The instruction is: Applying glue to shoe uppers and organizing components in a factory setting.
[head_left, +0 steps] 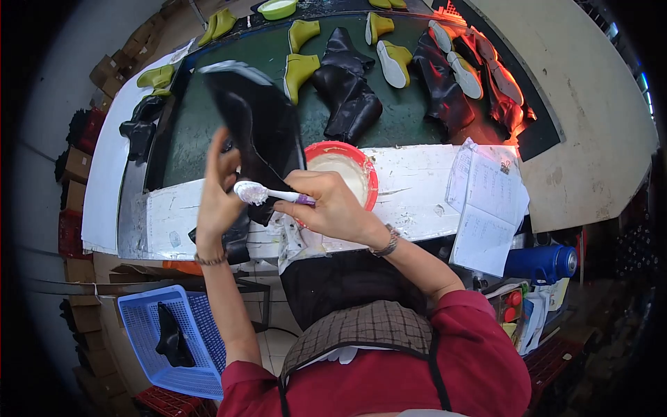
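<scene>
Right hand [330,203]: fingers closed round a toothbrush [276,195], near the red basin [373,182]. Left hand [222,194]: fingers spread at a black boot upper [260,121] above the desk [420,187], grip unclear.

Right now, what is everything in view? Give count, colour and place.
Brush: one, white and purple, centre
Raised boot piece: one, black, left of centre
Bowl: one, red, on the white board, holding white paste
Other boot pieces: several, black, mostly on the green belt
Shoe forms: several, yellow-green, on and around the belt
Tub: one, light green, far edge
Notebook: one, white, open, right
Flask: one, blue, lower right
Basket: one, blue, lower left, black piece inside
Cartons: many, brown, left
Crates: several, red, low sides
Apron: one, brown checked, lower centre
Left hand: one, bare, at the raised boot piece
Right hand: one, bare, gripping the brush
</scene>
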### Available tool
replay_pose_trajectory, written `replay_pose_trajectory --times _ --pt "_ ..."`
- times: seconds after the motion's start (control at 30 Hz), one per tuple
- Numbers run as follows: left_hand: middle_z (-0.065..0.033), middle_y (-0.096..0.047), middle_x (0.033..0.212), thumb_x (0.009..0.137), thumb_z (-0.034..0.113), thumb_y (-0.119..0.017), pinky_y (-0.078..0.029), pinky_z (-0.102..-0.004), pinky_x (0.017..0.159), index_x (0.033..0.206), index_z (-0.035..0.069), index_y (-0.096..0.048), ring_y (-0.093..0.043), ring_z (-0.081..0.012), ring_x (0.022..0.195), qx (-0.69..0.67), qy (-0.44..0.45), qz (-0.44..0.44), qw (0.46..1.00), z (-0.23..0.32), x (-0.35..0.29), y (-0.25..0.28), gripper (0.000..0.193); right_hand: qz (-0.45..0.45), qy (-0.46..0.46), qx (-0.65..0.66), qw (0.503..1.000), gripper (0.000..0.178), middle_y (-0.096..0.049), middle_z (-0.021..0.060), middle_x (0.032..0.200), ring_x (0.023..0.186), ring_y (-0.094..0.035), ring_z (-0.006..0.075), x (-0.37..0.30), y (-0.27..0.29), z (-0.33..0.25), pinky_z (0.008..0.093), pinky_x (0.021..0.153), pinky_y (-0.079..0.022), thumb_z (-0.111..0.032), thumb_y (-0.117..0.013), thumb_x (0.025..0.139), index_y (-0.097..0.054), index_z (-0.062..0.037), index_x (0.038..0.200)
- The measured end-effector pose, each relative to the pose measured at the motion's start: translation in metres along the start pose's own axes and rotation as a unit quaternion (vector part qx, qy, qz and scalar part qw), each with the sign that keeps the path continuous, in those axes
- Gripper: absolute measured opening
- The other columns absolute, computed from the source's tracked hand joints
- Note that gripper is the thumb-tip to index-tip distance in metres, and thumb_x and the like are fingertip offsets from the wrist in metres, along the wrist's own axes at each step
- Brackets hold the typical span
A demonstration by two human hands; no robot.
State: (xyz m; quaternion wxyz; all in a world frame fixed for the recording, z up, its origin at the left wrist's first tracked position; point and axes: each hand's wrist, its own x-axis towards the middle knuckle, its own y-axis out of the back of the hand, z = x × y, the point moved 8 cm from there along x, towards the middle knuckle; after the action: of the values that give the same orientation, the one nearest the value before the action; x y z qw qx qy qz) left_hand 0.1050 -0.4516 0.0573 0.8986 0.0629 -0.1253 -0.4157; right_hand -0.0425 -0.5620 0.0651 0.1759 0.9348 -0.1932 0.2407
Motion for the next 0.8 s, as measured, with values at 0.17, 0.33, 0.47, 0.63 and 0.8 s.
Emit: replay_pose_trajectory --times 0.17,0.33,0.47,0.63,0.8 --pt "-0.0264 -0.039 0.150 0.055 0.015 -0.095 -0.030 -0.0380 0.117 0.159 0.005 0.003 -0.039 -0.0289 0.142 0.155 0.058 -0.071 0.984 -0.036 -0.040 -0.029 0.143 -0.077 0.013 0.017 0.997 0.013 -0.057 0.0103 0.074 0.064 -0.057 0.0226 0.006 -0.003 -0.012 0.0340 0.059 -0.042 -0.006 -0.075 0.083 -0.066 0.0030 0.085" --pt "-0.0187 -0.040 0.149 0.069 -0.004 -0.076 -0.040 -0.0333 0.107 0.159 0.004 -0.011 -0.053 -0.0232 0.123 0.050 -0.084 0.084 0.992 -0.032 -0.048 -0.030 0.111 -0.088 0.004 0.020 0.996 0.024 -0.062 0.0127 0.081 0.072 -0.063 0.0266 0.004 -0.008 -0.011 0.0351 0.064 -0.047 -0.012 -0.079 0.081 -0.070 0.0008 0.099" --pt "-0.0206 -0.061 0.126 0.079 -0.011 -0.066 -0.047 -0.0323 0.098 0.157 0.004 -0.022 -0.062 -0.0241 0.114 0.165 -0.065 0.178 0.968 -0.032 -0.063 -0.001 0.091 0.031 -0.045 -0.170 0.984 0.039 -0.066 0.0063 0.094 0.079 -0.068 0.0252 -0.004 0.058 0.002 0.0351 0.067 -0.053 -0.034 -0.082 0.079 -0.073 -0.0098 0.108" --pt "-0.0223 -0.056 0.138 0.082 -0.012 -0.058 -0.044 -0.0337 0.104 0.156 0.001 -0.025 -0.057 -0.0249 0.125 0.161 -0.100 0.158 0.969 -0.028 -0.073 0.006 0.082 0.009 -0.139 -0.491 0.860 0.024 -0.061 0.0061 0.088 0.079 -0.064 0.0247 -0.034 0.084 0.068 0.0373 0.065 -0.051 -0.030 -0.073 0.085 -0.075 -0.0127 0.101" --pt "-0.0217 -0.053 0.143 0.084 -0.004 -0.065 -0.044 -0.0349 0.106 0.153 0.001 -0.033 -0.057 -0.0272 0.127 0.188 -0.136 0.116 0.966 -0.017 -0.073 -0.008 0.077 -0.094 -0.076 -0.604 0.788 0.011 -0.062 0.0059 0.088 0.083 -0.061 0.0255 -0.048 0.071 0.085 0.0408 0.071 -0.049 -0.019 -0.072 0.079 -0.070 -0.0097 0.074"
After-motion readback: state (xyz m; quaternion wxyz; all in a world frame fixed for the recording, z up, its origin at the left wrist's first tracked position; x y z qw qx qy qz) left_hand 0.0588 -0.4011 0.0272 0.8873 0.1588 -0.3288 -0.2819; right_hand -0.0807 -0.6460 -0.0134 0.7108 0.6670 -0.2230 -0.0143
